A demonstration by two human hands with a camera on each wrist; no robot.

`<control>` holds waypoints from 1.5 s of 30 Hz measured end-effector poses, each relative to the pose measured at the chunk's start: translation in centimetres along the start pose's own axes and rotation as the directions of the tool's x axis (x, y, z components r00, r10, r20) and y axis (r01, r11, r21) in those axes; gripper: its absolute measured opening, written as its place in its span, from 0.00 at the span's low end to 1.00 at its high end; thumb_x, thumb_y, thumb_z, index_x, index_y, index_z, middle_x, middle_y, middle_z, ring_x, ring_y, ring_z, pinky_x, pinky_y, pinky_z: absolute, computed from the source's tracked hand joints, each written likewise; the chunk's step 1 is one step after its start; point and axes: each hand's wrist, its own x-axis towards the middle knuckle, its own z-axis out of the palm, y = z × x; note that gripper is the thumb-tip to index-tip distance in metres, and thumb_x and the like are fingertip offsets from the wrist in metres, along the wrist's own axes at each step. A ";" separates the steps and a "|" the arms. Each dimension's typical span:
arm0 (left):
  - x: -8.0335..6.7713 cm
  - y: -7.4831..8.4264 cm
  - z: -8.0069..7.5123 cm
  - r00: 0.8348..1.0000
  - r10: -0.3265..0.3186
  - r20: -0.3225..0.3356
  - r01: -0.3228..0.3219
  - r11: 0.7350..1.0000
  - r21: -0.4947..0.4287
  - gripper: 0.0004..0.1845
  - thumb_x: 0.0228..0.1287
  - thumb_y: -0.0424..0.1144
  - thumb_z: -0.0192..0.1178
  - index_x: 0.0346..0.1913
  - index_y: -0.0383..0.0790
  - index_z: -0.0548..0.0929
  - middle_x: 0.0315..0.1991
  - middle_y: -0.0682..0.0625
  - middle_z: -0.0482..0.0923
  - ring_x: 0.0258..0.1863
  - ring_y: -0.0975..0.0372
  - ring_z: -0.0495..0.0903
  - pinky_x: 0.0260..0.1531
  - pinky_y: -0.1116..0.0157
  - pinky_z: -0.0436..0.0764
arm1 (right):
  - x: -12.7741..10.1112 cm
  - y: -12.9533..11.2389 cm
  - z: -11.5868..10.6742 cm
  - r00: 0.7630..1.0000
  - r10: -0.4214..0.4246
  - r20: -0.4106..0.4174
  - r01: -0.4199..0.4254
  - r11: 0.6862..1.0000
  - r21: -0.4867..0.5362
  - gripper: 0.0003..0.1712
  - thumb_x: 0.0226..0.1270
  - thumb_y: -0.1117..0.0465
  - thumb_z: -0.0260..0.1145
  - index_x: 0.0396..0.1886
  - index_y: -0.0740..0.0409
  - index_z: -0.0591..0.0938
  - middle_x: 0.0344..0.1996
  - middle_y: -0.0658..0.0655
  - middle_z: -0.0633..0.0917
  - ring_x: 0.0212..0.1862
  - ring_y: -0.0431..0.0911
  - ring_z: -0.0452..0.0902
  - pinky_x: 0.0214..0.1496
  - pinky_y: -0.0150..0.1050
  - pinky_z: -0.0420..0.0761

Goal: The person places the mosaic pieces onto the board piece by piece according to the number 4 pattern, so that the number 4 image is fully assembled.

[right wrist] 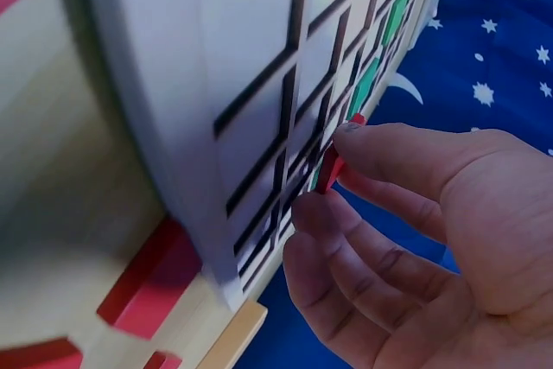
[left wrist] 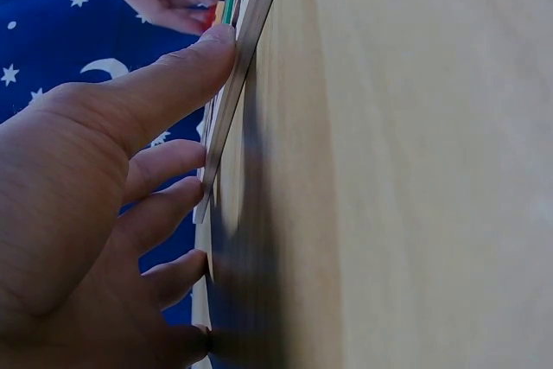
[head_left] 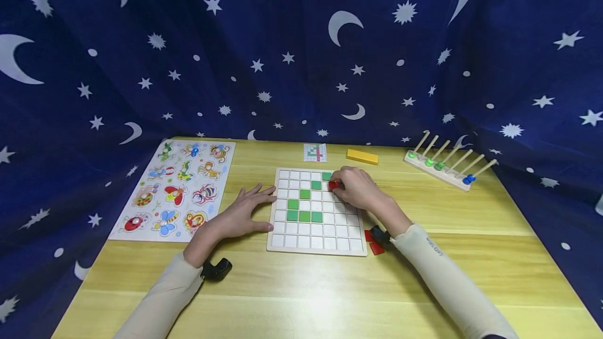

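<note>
Standing beside the wooden table (head_left: 292, 297), I watched the person's right hand (head_left: 356, 188) pinch a small red tile (head_left: 333, 185) between thumb and curled fingertips (right wrist: 324, 213), right over the upper right part of the white grid board (head_left: 316, 244). The tile was square and flat, so it had no long axis to speak of; in the right wrist view it stood tilted on edge against the board's surface, one corner up, its flat face not yet down in a cell. It sat just beside the topmost of the green tiles (head_left: 304, 216), which ran in a stepped diagonal from the board's upper right down to a short row near the left middle. The left hand (head_left: 242, 214) lay flat on the table with its fingers spread wide and straight, fingertips (left wrist: 212, 49) touching the board's left edge and holding nothing. More red tiles (head_left: 376, 248) lay on the table by the board's lower right corner, partly under the right wrist. Farther off were an insect peg puzzle (head_left: 178, 187) to the left, a small pattern card (head_left: 315, 153) and a yellow block (head_left: 362, 157) behind the board, and a peg rack (head_left: 443, 167) to the right.
</note>
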 end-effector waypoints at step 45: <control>0.0 0.0 0.2 1.000 0.001 -0.003 -0.001 1.000 -0.003 0.38 0.60 0.49 0.72 0.71 0.40 0.72 0.78 0.49 0.55 0.78 0.46 0.43 0.71 0.38 0.32 | -3.2 2.7 -1.8 0.995 0.095 -0.044 -0.096 0.995 -0.026 0.12 0.59 0.64 0.74 0.43 0.62 0.88 0.35 0.57 0.86 0.34 0.50 0.81 0.34 0.50 0.81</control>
